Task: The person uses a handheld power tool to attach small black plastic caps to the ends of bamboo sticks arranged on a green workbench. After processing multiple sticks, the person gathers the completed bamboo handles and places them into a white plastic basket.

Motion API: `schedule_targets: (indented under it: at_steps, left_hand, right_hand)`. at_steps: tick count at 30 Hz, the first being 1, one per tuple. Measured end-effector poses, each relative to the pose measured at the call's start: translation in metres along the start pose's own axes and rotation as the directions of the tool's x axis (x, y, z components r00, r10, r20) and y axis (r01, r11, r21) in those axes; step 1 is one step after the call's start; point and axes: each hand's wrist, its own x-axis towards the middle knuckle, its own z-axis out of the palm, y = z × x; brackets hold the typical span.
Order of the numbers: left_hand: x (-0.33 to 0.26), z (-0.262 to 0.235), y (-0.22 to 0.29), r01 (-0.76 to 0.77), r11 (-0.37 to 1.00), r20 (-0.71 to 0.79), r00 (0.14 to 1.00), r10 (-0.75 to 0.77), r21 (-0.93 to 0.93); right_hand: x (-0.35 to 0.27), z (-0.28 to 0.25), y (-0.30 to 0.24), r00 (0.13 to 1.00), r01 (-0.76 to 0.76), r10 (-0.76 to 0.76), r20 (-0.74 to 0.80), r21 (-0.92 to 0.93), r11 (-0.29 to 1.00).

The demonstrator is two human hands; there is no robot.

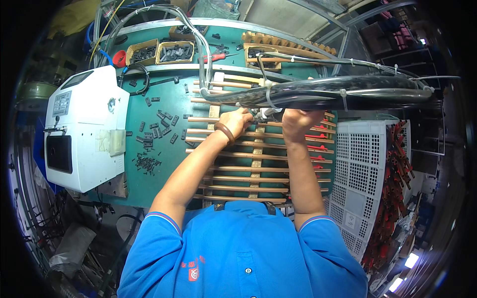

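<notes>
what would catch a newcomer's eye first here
Both hands, left hand and right hand, meet at a small fitting at mid-bench, over a rack of copper tubes. A thick black hose bundle sweeps across above them, and a white machine sits at left.

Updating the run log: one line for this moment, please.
left hand: grips small tool at copper tubes | right hand: closed beside it | black hose bundle: above hands | white machine: left

Machine: white box unit (pixel 83 128) on the left.
Bench: green top (pixel 149 144), scattered small black clips (pixel 149 161).
Back: cardboard trays (pixel 159 52).
Right: white perforated crate (pixel 360 164).
</notes>
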Motion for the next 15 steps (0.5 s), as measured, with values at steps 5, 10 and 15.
schedule_targets:
  at_steps: [5, 10, 15]
  left_hand:
    - [-0.001, -0.002, 0.002, 0.033, 0.999, 0.023, 0.999, -0.033, 0.000]
    - [0.001, -0.008, 0.009, 0.068, 0.998, 0.046, 0.997, -0.068, 0.006]
    - [-0.001, -0.008, 0.011, 0.037, 0.997, -0.033, 0.999, -0.035, 0.074]
  right_hand:
    - [-0.002, -0.001, -0.005, 0.995, -0.101, 0.100, 0.016, 0.123, 0.987]
    - [-0.004, -0.005, 0.000, 0.996, -0.080, 0.076, 0.042, 0.103, 0.991]
    - [-0.013, -0.003, 0.004, 0.989, -0.134, 0.139, -0.049, 0.101, 0.986]
